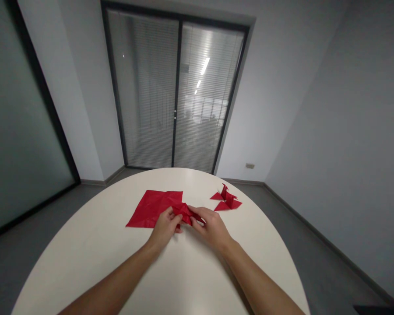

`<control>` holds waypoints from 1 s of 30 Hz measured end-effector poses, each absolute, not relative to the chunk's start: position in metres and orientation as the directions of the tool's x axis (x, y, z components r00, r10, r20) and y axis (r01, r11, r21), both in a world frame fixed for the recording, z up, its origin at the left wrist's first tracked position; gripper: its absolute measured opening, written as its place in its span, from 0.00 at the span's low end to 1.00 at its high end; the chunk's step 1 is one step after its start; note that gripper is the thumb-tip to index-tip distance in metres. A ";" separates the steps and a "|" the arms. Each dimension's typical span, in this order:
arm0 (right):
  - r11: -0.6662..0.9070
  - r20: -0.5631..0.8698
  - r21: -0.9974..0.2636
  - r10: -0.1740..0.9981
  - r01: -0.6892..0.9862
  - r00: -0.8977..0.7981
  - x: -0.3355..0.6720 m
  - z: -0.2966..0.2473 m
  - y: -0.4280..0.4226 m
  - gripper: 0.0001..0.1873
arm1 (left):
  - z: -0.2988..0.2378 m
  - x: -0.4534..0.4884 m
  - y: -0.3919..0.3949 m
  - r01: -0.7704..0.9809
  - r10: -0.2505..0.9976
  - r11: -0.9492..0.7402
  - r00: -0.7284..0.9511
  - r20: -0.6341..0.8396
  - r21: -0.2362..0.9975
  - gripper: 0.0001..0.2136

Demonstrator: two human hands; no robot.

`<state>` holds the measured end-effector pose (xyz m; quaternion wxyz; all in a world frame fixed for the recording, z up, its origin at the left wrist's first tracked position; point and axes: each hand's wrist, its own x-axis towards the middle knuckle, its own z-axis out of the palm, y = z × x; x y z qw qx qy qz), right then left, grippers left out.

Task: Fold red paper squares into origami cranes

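Between my two hands is a folded piece of red paper (184, 213), held just above the table. My left hand (166, 225) pinches its left side with thumb and fingers. On the right side, my right hand (212, 223) grips it the same way; part of the paper is hidden by the fingers. Behind my left hand lies a flat, creased sheet of red paper (151, 205). To the right, beyond my right hand, two folded red paper figures (229, 202) rest close together, with pointed wings.
Everything lies on a round white table (184, 280) with a curved far edge. Past it stand glass doors with blinds (177, 96) in dark frames. A grey wall (348, 153) is to the right, and a frosted panel (22, 131) to the left.
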<state>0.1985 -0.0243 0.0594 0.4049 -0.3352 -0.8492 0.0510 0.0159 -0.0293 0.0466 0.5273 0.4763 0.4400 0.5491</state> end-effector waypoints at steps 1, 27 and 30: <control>0.779 0.670 -0.326 0.590 0.536 -0.451 0.198 0.059 -0.025 0.18 | 0.047 0.016 -0.030 -0.163 0.999 -0.041 0.010 0.043 0.986 0.13; 0.733 0.641 -0.010 0.527 0.680 -0.559 0.204 0.063 -0.024 0.14 | 0.048 0.019 -0.038 0.123 0.989 -0.145 0.016 0.144 0.982 0.13; 0.697 0.645 0.071 0.514 0.714 -0.565 0.204 0.066 -0.023 0.10 | 0.048 0.019 -0.040 0.153 0.982 -0.189 0.034 0.186 0.970 0.12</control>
